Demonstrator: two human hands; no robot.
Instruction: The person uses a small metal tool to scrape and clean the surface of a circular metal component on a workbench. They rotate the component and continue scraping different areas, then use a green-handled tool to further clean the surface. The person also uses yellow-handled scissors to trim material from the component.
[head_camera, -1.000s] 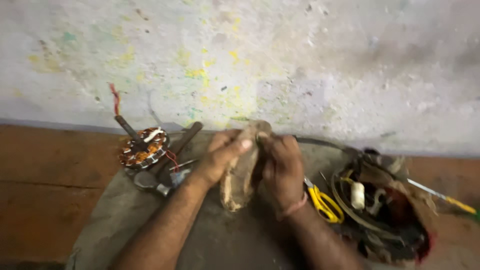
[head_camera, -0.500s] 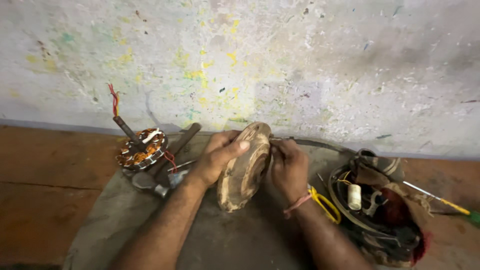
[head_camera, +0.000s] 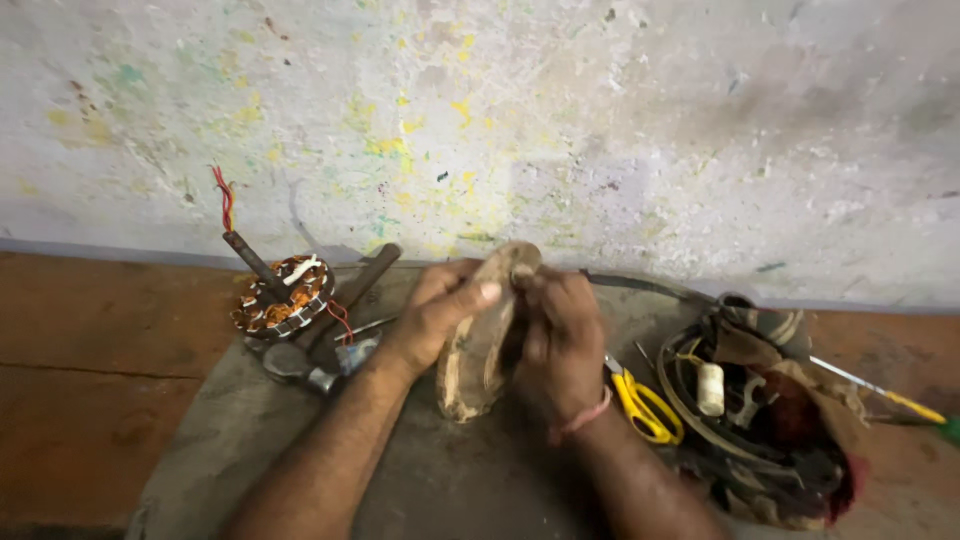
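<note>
A round, dirty tan metal cover (head_camera: 478, 350), like a fan motor housing, stands on edge on a grey cloth (head_camera: 440, 480). My left hand (head_camera: 440, 310) grips its left face near the top. My right hand (head_camera: 560, 335) holds its right side, fingers curled at the rim and hub. To the left lies a motor stator (head_camera: 282, 297) with copper windings, a dark shaft and red wires.
A hammer (head_camera: 330, 335) lies beside the stator. Yellow-handled scissors (head_camera: 645, 405) rest right of my right hand. An open tool bag (head_camera: 770, 420) with cords, a white spool and tools sits at the right. A screwdriver (head_camera: 880, 392) lies beyond it. A paint-spattered wall (head_camera: 500, 120) stands behind.
The cover has turned from showing its broad face to standing nearly edge-on between my hands. Both hands shifted slightly on it.
</note>
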